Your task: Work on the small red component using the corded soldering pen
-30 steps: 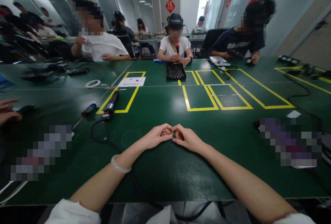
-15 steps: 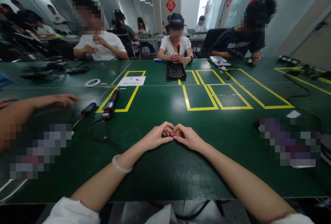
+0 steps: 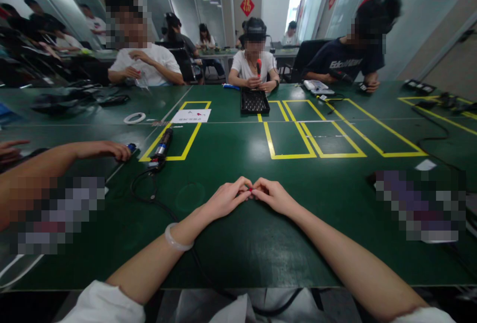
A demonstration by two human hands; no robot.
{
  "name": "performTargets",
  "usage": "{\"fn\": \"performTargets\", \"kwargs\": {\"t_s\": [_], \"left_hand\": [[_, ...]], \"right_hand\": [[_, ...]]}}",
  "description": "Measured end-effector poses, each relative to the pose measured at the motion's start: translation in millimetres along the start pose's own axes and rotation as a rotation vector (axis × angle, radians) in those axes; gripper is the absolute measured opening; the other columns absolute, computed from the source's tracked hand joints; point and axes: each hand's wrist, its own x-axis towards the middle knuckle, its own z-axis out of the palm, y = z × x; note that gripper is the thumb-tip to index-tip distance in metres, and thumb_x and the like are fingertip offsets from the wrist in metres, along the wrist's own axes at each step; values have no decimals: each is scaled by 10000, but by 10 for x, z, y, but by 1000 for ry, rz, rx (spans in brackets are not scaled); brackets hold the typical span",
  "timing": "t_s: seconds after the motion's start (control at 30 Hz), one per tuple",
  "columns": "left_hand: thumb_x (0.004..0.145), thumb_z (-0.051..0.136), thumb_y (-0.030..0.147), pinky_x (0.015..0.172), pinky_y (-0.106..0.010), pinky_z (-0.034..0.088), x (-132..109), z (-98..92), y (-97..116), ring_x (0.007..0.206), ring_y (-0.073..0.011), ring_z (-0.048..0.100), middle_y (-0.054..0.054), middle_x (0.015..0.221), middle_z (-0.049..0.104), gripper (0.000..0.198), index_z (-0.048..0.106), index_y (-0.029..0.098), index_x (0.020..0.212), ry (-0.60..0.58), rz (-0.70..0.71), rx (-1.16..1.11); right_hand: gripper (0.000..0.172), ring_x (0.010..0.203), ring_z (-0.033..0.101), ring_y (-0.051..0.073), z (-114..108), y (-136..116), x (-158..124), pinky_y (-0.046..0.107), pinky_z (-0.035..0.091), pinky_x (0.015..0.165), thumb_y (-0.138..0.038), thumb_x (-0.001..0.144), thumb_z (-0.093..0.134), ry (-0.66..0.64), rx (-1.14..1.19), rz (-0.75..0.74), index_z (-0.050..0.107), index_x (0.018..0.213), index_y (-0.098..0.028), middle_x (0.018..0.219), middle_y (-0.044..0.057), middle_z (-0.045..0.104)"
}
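Left hand (image 3: pixel 228 201) and right hand (image 3: pixel 275 197) pinch 1 small red part (image 3: pixel 251 190) between them over the table (image 3: pixel 238 253), so handling looks underway, part not yet put down; can't tell how much remains.

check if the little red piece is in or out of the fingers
In: the red piece shows between the fingers of the left hand and the right hand, at their tips.

The left hand (image 3: pixel 228 199) and right hand (image 3: pixel 273 196), both curled into a pinch, point inward, tips close together.
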Motion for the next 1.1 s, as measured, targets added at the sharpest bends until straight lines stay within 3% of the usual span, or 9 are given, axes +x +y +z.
{"fn": "performTargets", "kwargs": {"t_s": [0.17, 0.43, 0.6, 0.73, 0.83, 0.9, 1.0, 1.1], "left_hand": [[925, 495, 354, 796, -274, 461, -5, 28, -25, 898, -162, 628, -23, 989, 647, 198, 502, 219, 1070, 69, 62, 161], [948, 437, 383, 793, -280, 460, -6, -7, -14, 891, -166, 625, -20, 989, 655, 211, 532, 219, 1040, 87, 34, 198], [974, 347, 390, 800, -271, 451, 12, -183, -83, 885, -161, 622, -15, 973, 663, 284, 569, 222, 1029, 96, 24, 227], [954, 368, 405, 880, -319, 443, -48, -584, -473, 979, -203, 596, -54, 1056, 641, 310, 574, 205, 1072, 351, -126, 401], [910, 423, 392, 966, -422, 402, -213, -936, -902, 1114, -290, 527, -131, 1207, 571, 358, 557, 161, 1149, 585, -359, 670], [869, 478, 408, 1016, -484, 354, -370, -1136, -1161, 1219, -349, 443, -181, 1333, 481, 473, 507, 126, 1247, 675, -508, 777], [822, 518, 490, 1003, -554, 348, -614, -1355, -1440, 1266, -422, 383, -225, 1424, 384, 675, 405, 106, 1366, 699, -717, 816], [798, 505, 583, 942, -569, 403, -797, -1504, -1614, 1237, -448, 420, -236, 1438, 378, 772, 371, 124, 1404, 597, -860, 731]], "right_hand": [[263, 608, 545, 118, -4, 37, 13, 224, 413, 590, -400, 926, 520, -5, 83, 51, 580, 841, -158, 666, -6, 590], [272, 666, 532, 110, 21, 43, 9, 219, 419, 613, -409, 848, 634, 24, 135, 11, 566, 957, -170, 777, -5, 589], [240, 638, 505, 109, 9, 4, 4, 219, 401, 589, -395, 863, 612, 29, 74, 37, 579, 914, -162, 724, -12, 565], [233, 632, 504, 110, 6, -44, 3, 222, 404, 590, -380, 855, 621, 24, 66, 55, 581, 917, -159, 725, -10, 559], [218, 635, 507, 112, 8, -63, 0, 226, 407, 598, -364, 855, 621, 7, 55, 63, 584, 913, -158, 729, -7, 563], [213, 639, 509, 113, 8, -68, -2, 227, 407, 599, -359, 855, 620, -1, 46, 64, 587, 915, -158, 732, -6, 566], [209, 641, 512, 113, 8, -78, -1, 225, 406, 598, -356, 859, 612, -10, 28, 65, 592, 921, -158, 732, -6, 568], [202, 644, 516, 114, 7, -92, 1, 224, 405, 595, -347, 862, 606, -16, 12, 66, 595, 925, -155, 731, -5, 572]]}}
